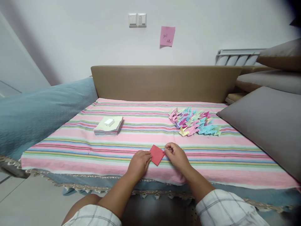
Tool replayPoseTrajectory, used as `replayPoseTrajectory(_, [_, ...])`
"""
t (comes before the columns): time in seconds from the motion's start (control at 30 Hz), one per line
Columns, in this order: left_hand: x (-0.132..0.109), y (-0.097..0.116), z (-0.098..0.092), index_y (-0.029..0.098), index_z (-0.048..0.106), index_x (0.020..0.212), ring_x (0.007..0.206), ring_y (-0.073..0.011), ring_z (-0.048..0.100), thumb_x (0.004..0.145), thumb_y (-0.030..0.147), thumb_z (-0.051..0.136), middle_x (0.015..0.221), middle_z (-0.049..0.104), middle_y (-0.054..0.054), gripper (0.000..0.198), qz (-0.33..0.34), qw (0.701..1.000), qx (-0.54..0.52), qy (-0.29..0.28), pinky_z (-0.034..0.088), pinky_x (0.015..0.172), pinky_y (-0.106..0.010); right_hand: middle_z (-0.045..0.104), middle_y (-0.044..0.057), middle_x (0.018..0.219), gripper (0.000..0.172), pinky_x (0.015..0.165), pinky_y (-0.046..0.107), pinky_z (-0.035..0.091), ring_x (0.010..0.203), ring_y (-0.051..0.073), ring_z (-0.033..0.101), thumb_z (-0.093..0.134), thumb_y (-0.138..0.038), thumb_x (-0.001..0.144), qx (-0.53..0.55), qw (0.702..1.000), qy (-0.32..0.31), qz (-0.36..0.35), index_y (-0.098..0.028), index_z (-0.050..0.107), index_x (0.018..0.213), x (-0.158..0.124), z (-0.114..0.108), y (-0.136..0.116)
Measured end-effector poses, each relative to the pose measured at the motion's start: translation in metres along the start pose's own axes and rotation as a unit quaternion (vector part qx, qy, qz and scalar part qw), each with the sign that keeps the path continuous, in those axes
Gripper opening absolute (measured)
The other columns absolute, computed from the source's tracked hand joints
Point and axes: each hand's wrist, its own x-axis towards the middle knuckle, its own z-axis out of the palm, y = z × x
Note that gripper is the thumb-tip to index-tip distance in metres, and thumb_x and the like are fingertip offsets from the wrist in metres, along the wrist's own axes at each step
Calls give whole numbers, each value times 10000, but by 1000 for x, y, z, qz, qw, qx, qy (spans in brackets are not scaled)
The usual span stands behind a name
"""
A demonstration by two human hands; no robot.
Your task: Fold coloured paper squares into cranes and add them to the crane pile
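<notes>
A small red folded paper (156,155), shaped like a diamond, lies on the striped cloth (141,110) near its front edge. My left hand (140,161) grips its left corner, fingers pressed together over the paper. At the opposite corner my right hand (176,155) pinches the paper between thumb and forefinger. Further back to the right lies a group of folded paper cranes (191,127) in pink, blue, green, yellow and purple. Back to the left is a stack of square paper sheets (100,127) with a small white block (109,122) on top.
Grey cushions (265,122) are piled along the right side. A blue covered armrest (51,106) bounds the left, and a brown backrest (164,83) stands behind. On the wall are light switches (137,20) and a pink sticky note (167,36).
</notes>
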Motion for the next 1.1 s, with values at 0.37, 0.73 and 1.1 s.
replayPoseTrajectory(0.37, [2,0,-4,185,670,892,847,-205,632,826,197,523,933,705,-80,162,-9,1000,-20,-7,489,776,-373,577,53,836,156,780,313,421,843,185,528,549,-186,771,-99,989,-57,-96,-212,697,816,-1,-4,8])
replayPoseTrajectory(0.73, [4,0,-7,202,673,870,843,-200,623,808,198,549,897,711,-61,139,-15,999,-32,-4,475,783,-382,573,46,867,165,783,321,391,859,182,498,527,-135,771,-119,980,-74,-140,-209,673,796,2,11,12])
replayPoseTrajectory(1.1, [1,-3,-1,206,683,931,871,-202,621,825,212,529,926,710,-71,187,-13,999,-31,4,470,803,-396,608,29,1007,163,851,382,290,945,198,489,524,-203,800,-164,970,-78,-161,-247,663,873,-5,21,-1])
